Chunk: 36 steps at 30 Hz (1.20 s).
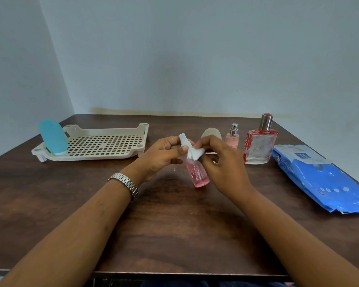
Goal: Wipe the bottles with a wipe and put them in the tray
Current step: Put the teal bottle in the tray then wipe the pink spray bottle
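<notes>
Above the middle of the table my left hand [162, 155] grips a small clear bottle of pink liquid [197, 172] near its white cap, tilted with the base toward me. My right hand [218, 160] pinches a crumpled white wipe [195, 153] against the bottle's neck. A cream perforated tray [104, 146] sits at the back left, with a blue bottle [52, 136] standing in its left end. A small pink spray bottle [232, 136] and a larger square glass bottle with red trim [259, 141] stand at the back right.
A blue pack of wipes [321, 179] lies at the table's right edge. A round pale object [210, 132] shows partly behind my right hand. Walls close the table at the back and left. A metal watch [124, 183] is on my left wrist.
</notes>
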Available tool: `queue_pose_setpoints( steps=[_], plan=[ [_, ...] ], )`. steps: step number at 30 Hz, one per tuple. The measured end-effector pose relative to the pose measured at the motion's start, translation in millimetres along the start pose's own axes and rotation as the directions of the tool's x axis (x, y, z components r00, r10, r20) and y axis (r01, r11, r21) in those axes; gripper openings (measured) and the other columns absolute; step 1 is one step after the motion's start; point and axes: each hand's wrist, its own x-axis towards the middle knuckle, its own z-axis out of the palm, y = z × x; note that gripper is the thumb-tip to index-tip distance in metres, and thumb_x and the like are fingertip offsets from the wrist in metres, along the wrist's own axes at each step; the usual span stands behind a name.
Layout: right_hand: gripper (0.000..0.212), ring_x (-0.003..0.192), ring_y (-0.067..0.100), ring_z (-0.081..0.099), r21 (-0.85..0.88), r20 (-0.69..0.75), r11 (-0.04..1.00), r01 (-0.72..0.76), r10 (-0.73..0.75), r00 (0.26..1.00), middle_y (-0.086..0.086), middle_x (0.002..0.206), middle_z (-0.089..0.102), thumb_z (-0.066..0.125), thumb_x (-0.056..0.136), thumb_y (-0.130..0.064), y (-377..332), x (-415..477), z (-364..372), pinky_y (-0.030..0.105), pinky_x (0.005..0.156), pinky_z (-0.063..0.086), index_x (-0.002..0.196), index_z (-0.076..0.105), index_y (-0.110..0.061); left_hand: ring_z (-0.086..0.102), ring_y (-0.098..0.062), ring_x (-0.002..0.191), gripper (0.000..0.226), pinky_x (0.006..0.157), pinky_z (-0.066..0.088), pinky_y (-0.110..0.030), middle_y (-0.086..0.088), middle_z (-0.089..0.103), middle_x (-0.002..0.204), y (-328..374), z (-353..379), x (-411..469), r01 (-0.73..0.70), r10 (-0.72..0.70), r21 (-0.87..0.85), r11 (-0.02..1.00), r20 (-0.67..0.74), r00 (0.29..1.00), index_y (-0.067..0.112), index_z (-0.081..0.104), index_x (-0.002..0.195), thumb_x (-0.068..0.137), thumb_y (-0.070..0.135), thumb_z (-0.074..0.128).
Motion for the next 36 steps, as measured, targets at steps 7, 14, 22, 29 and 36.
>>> queue_pose_setpoints(
  steps=[7,14,22,29,36],
  plan=[
    [0.021,0.080,0.006,0.064,0.182,-0.128,0.963,-0.199,0.224,0.966,-0.006,0.092,0.067,0.060,0.086,-0.004,16.8,8.8,-16.6,0.018,0.064,0.051,0.097,0.062,-0.021,0.064,-0.022,0.107,0.021,0.097,0.049,-0.043,-0.007,0.069,0.114,3.4,-3.8,0.5,0.056,-0.056,-0.058,0.997,-0.004,0.998,0.008,0.058,0.113,0.095,0.011,0.049],
    [0.032,0.100,0.007,0.063,0.363,0.132,0.887,-0.286,0.255,0.958,-0.008,0.106,0.067,0.051,0.086,0.008,7.6,23.3,-23.7,0.017,0.078,0.052,0.093,0.071,-0.016,0.065,-0.020,0.103,0.019,0.096,0.048,-0.044,-0.006,0.070,0.108,-0.3,-3.2,2.0,0.143,-0.145,-0.086,0.986,-0.012,0.989,0.011,0.059,0.108,0.100,0.010,0.042],
    [0.025,0.074,0.006,0.067,0.009,0.149,0.993,-0.118,0.115,0.982,-0.010,0.084,0.069,0.067,0.084,-0.010,9.2,25.4,-6.8,0.017,0.068,0.054,0.105,0.066,-0.024,0.057,-0.029,0.114,0.029,0.104,0.042,-0.047,-0.016,0.061,0.124,-6.4,-10.1,6.1,0.190,-0.190,-0.122,0.974,0.008,0.982,0.005,0.054,0.125,0.099,0.012,0.042],
    [0.003,0.073,0.002,0.058,-0.091,0.048,0.990,-0.105,0.110,0.993,-0.008,0.078,0.064,0.067,0.084,-0.021,10.5,19.7,-12.6,0.010,0.058,0.044,0.083,0.066,-0.019,0.063,-0.020,0.104,0.021,0.095,0.047,-0.040,-0.010,0.069,0.109,-8.2,-13.8,6.6,0.175,-0.167,-0.239,0.955,0.053,0.985,0.008,0.056,0.111,0.094,0.011,0.045],
    [0.025,0.078,-0.004,0.060,-0.109,0.180,0.984,-0.139,0.157,0.971,-0.013,0.091,0.068,0.065,0.084,-0.009,12.0,-4.7,-17.0,0.006,0.064,0.045,0.094,0.069,-0.031,0.063,-0.023,0.110,0.019,0.096,0.051,-0.034,-0.012,0.067,0.117,-11.0,-26.5,5.4,0.192,-0.160,-0.278,0.941,0.135,0.978,0.010,0.055,0.106,0.088,0.014,0.052]
  ],
)
